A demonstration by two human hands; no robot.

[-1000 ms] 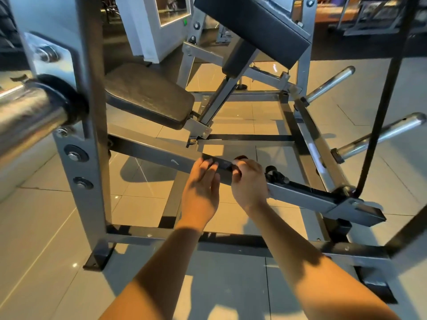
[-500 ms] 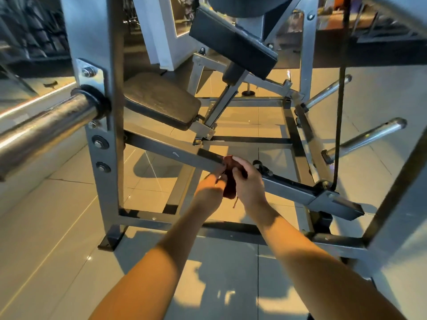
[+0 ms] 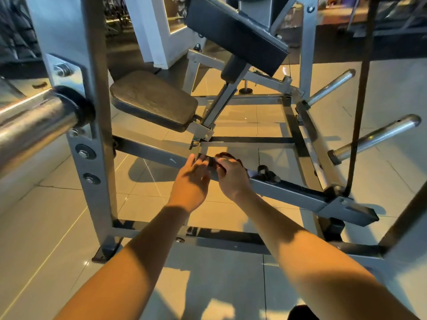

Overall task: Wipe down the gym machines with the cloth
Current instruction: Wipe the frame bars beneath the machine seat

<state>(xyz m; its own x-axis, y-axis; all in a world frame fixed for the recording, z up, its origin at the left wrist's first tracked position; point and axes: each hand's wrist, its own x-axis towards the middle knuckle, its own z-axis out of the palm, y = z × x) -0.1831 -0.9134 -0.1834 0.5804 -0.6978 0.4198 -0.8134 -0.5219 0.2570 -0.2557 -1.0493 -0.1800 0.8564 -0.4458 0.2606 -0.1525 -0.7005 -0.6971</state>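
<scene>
While the left hand [image 3: 191, 179] lays near-straight fingers [image 3: 200, 160] on the sloping bar [image 3: 150, 151] at centre frame, the right hand [image 3: 232, 177] just beside it curls over the dark red cloth [image 3: 225, 155], bunched on the bar, peeking above those curled fingers.

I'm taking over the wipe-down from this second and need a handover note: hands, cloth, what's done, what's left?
Left hand: fingers fairly straight, resting on the sloping bar right beside the cloth.
Right hand: grips the dark cloth and presses it on top of the bar.
Done: wiping is under way at mid-bar; the picture does not show which parts are already clean.
Left: probably the lower run of the bar, then the seat pad and the other machines.
</scene>
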